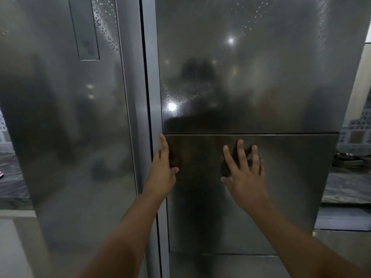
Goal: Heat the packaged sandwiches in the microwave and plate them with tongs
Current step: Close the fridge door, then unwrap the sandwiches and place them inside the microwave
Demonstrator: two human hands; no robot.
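Steel fridge door: both hands, left hand, right hand, spread flat.

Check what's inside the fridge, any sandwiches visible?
Nothing shows: the fridge doors are shut and opaque, so the contents are hidden. Left hand is at the lower right door's edge, right hand flat on it.

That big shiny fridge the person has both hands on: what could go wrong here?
Left hand has its fingers at the narrow seam between the doors, so they might get nipped if a door swings. Right hand lies flat on the smooth lower right panel and could slide. No sandwiches are in sight yet; opening the wrong compartment would waste time.
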